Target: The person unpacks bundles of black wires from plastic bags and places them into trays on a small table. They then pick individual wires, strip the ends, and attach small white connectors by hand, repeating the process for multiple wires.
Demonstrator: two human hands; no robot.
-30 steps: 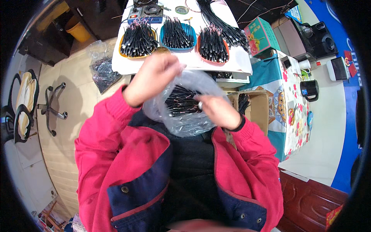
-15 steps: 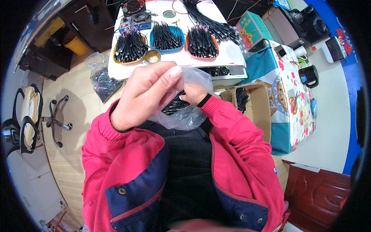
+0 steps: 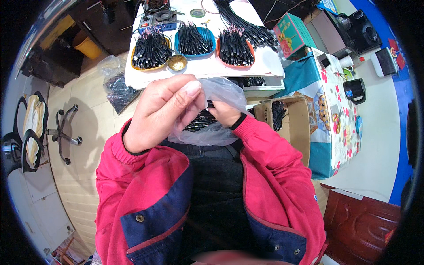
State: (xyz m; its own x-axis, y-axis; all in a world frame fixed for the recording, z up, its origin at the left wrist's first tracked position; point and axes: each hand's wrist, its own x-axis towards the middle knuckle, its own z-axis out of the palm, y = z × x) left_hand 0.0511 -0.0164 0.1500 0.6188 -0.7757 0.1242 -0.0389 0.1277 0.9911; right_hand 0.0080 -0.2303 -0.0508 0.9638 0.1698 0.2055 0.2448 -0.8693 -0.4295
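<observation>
A clear plastic bag (image 3: 212, 138) is spread between the 2 hands, and the black cables (image 3: 201, 123) inside it lie just below and to the left of the right hand (image 3: 227, 114), and below the fingertips of the left hand (image 3: 162, 110). Of the 2, the right hand is judged the nearer: it is set within the mouth of the bag, its fingers pointed leftward at the bundle, while the left hand is raised higher and kept at the rim. The long axis of the cables seems to be laid roughly crosswise, from the left hand's side toward the right hand's, though much of the bundle is hidden by film and fingers. By the left hand, the film appears to be pinched, with the thumb closed against the fingers. Whether anything is gripped by the right hand cannot be told, since its fingertips are partly covered; a short dark piece is seen beside them. Ahead of both hands, the white bench (image 3: 207, 68) is occupied by 3 trays of similar cables: a yellow tray (image 3: 152, 68) and a blue tray (image 3: 194, 55) beyond the left hand, and a pink tray (image 3: 240, 66) beyond the right. A brass-coloured cup (image 3: 177, 63) is placed just beyond the left hand, and a cardboard box (image 3: 300, 132) is stood to the right of the right hand.
</observation>
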